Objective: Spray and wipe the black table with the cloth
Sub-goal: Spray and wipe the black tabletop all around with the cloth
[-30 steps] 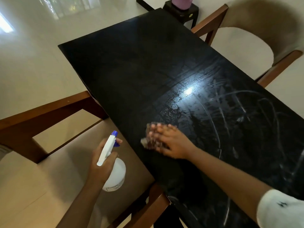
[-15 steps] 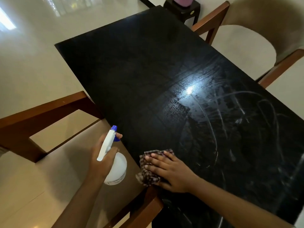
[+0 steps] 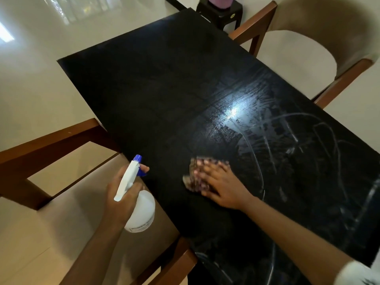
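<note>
- While the right hand [image 3: 224, 186] lay flat on the cloth [image 3: 194, 171], its fingers were spread and nearly straight, pressing down rather than gripping; both were motion-blurred.
- Cloth: small, dark, checked, crumpled. It sat on the black table [image 3: 164, 89] near the table's near-left edge, mostly under the fingers, with its far and left borders showing.
- Table top: rectangular, black. The right half carried pale curved streaks and a wet sheen with one bright glare spot; the far-left half looked uniformly dull.
- Left hand [image 3: 121, 196] held a spray bottle [image 3: 141, 212] just off the table's edge, above the seat of a wooden chair [image 3: 51, 145]. Fingers were curled round the neck, one fingertip at the blue trigger. Bottle: white head, blue nozzle, round whitish body.
- Second wooden chair [image 3: 339, 23], with a curved beige back, stood at the table's far-right side.
- Black stool [image 3: 226, 15] carrying a purple object [image 3: 220, 2] stood just beyond the far corner.
</note>
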A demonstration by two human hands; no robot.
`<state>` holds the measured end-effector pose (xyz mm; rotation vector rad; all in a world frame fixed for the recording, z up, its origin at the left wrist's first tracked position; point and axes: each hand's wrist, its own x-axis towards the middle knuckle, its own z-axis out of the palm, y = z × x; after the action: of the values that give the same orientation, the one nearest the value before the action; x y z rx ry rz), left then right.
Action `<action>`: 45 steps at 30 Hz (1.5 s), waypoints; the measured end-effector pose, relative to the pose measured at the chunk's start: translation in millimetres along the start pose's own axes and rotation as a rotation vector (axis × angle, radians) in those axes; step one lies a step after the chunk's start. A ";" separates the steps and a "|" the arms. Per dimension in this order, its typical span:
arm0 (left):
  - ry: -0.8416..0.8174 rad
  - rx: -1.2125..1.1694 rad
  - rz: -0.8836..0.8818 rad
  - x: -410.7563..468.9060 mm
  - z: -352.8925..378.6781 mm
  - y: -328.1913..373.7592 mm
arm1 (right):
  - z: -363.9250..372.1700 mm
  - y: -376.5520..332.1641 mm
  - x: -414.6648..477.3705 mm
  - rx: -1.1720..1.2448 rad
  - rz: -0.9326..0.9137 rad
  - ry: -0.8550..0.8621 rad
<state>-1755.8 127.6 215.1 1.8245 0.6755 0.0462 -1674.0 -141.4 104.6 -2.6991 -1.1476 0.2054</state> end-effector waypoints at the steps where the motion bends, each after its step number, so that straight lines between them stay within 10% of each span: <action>1: -0.032 -0.002 0.035 0.3 -1.4 1.9 | 1.2 -4.9 -12.2 -0.009 -0.088 -0.042; 5: -0.141 -0.030 0.101 5.4 -0.9 11.9 | -8.5 35.3 1.9 -0.027 -0.158 -0.052; 12: -0.201 -0.008 0.147 19.6 10.5 33.0 | -44.5 134.0 79.1 0.015 0.540 0.082; 23: -0.222 -0.020 0.380 50.4 63.3 70.6 | -19.4 79.6 -36.5 -0.041 -0.206 -0.085; 32: -0.172 -0.045 0.404 67.9 112.7 79.1 | -60.6 196.0 60.3 -0.008 0.442 0.035; 41: -0.175 -0.022 0.550 78.9 138.7 85.1 | -28.9 125.7 -46.3 -0.023 -0.068 -0.026; 45: -0.168 -0.041 0.614 78.9 141.7 78.4 | -37.5 163.5 -11.4 0.010 -0.010 -0.003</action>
<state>-1606.7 26.5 209.4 1.9096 -0.0195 0.3063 -1560.5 -265.4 102.7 -2.6845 -1.1572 0.2133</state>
